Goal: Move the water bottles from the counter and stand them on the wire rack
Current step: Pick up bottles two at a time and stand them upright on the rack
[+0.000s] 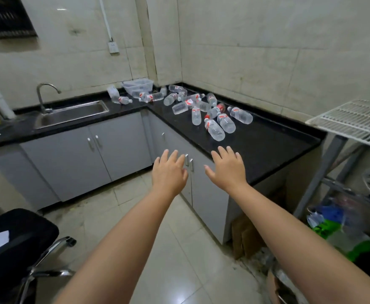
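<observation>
Several clear water bottles with red-and-white labels lie on their sides on the black counter [267, 145], scattered from the corner toward the front. The nearest bottle [214, 129] lies just beyond my fingers. The white wire rack [353, 121] stands at the right, past the counter's end, with nothing on the part in view. My left hand [168, 172] is stretched out open in front of the grey cabinet doors, holding nothing. My right hand [227, 167] is open over the counter's front edge, fingers spread, short of the bottles.
A steel sink [74, 113] with a tap sits in the counter at the left. A clear plastic tub [139, 85] stands in the corner. A black office chair [19, 242] is at lower left. Bags and clutter [337, 220] lie under the rack.
</observation>
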Demonstrator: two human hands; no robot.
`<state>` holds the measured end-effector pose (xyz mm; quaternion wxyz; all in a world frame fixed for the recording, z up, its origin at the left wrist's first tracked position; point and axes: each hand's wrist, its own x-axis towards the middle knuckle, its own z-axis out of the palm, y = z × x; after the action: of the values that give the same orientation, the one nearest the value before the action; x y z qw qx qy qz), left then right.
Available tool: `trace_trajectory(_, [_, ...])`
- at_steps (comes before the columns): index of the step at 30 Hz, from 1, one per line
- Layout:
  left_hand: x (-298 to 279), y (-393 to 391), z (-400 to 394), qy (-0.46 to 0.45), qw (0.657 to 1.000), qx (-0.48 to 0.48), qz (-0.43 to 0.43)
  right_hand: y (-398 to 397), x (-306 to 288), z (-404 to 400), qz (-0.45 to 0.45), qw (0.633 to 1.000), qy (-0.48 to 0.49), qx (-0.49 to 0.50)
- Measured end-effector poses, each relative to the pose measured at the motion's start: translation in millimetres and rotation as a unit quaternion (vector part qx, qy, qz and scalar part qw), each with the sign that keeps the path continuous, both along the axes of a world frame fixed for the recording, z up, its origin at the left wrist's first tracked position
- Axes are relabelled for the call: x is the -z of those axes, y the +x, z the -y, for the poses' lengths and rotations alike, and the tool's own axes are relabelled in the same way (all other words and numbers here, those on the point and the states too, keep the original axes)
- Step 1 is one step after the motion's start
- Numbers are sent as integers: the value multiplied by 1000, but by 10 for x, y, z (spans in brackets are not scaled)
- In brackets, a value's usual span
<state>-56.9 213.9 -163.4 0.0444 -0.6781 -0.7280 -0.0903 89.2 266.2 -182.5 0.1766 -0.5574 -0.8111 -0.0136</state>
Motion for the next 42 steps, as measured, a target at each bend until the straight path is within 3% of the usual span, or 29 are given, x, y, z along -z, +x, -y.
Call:
trace_trajectory(8, [0, -189, -1561, -22, 1000, -8, 15, -99, 25, -1614, -41, 999, -8, 13])
trace_trajectory(15, [331, -701, -2768, -51, 998, -2, 28, -378, 452, -2777, -51, 998, -20, 11])
trace_trajectory(23, [615, -1403, -4521, -99, 992, 67, 39, -830, 669, -4157, -51, 988, -83, 121])
trace_trajectory(30, [922, -1564, -5647, -150, 979, 130, 49, -959, 906, -4849, -44, 975, -134, 171])
trace_trajectory(34, [1119, -1470, -6111, -179, 966, 183, 38, -958, 1003, -5229, -49, 981, -103, 156])
trace_trajectory(42, [1112, -1436, -6989, -196, 958, 207, 38, -1016, 1325, -5712, -31, 967, -177, 180])
